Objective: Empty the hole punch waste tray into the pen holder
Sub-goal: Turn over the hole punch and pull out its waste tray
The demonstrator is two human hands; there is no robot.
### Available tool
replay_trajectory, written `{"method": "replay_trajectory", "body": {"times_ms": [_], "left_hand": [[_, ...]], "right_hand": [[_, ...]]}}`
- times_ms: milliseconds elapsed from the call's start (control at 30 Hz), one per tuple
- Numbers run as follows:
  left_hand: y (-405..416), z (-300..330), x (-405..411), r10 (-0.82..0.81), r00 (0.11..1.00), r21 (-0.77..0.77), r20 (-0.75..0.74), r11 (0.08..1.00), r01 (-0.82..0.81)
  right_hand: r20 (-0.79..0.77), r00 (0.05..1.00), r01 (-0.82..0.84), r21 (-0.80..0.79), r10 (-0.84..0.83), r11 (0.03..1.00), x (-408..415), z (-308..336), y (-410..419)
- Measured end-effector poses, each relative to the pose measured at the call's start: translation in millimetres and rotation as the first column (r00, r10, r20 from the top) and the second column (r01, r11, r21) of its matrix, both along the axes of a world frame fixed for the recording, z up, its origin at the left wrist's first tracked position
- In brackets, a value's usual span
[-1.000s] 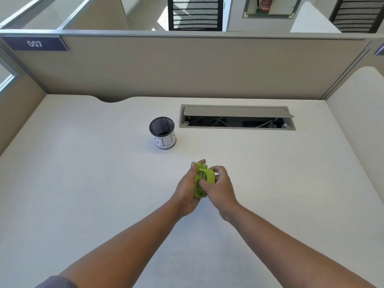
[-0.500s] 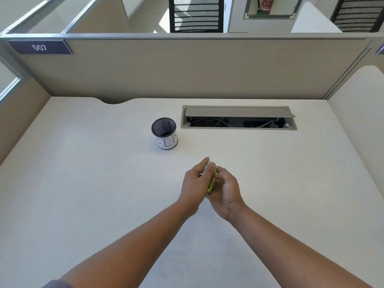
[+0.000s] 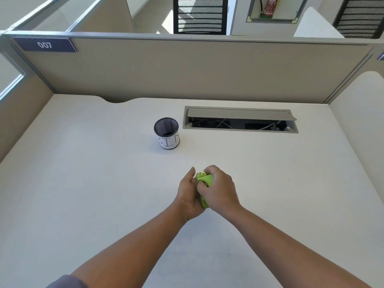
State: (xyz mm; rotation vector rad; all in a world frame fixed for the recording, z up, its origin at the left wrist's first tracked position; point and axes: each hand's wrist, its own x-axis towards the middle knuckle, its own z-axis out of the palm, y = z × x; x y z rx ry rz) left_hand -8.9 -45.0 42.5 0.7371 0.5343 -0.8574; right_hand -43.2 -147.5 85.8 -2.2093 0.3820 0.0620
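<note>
A small lime-green hole punch (image 3: 204, 179) is held above the middle of the white desk between both hands. My left hand (image 3: 188, 194) cups it from the left and below. My right hand (image 3: 218, 189) wraps over it from the right, fingers curled around its top. Most of the punch is hidden by the hands; its waste tray cannot be made out. The pen holder (image 3: 166, 133), a black mesh cup with a white paper label, stands upright farther back and to the left, apart from the hands.
An open cable hatch (image 3: 241, 119) with wires inside is set into the desk behind the hands, right of the pen holder. Beige partition walls (image 3: 187, 69) close the desk at the back and both sides.
The punch has been turned between the hands: first its side faced up, then it was edge-on, now its green top shows under my right fingers. The hands stayed in about the same place.
</note>
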Motion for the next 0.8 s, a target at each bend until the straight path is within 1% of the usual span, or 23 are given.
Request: {"method": "replay_trajectory", "body": {"times_ms": [100, 167, 233, 367, 500, 600, 800], "left_hand": [[0, 0, 2, 0.03, 0.999, -0.013, -0.019, 0.999, -0.03], [-2, 3, 2, -0.003, 1.0, -0.027, -0.027, 1.0, 0.002], [-4, 3, 1, -0.015, 1.0, -0.027, -0.023, 1.0, 0.014], [-4, 5, 6, -0.005, 1.0, -0.012, 0.014, 1.0, 0.006], [-7, 2, 6, 0.0, 0.999, -0.008, 0.032, 1.0, 0.0], [-8, 1, 4, 0.006, 0.999, -0.012, 0.045, 1.0, -0.005], [-9, 7, -1, 0.02, 0.999, 0.022, 0.042, 1.0, -0.021]], "right_hand": [[0.07, 0.997, 0.017, -0.028, -0.015, 0.999, -2, 2, 3], [0.03, 0.999, -0.02, -0.065, 0.022, 0.998, 1, 5, 5], [-0.011, 0.999, -0.038, -0.059, 0.037, 0.998, 5, 7, 4], [0.008, 0.999, 0.039, -0.022, -0.039, 0.999, 9, 9, 0], [-0.01, 0.997, 0.079, 0.017, -0.079, 0.997, 8, 8, 0], [-0.022, 0.995, 0.1, 0.004, -0.1, 0.995, 8, 9, 0], [-0.027, 0.997, 0.068, -0.049, -0.07, 0.996, 4, 7, 2]]}}
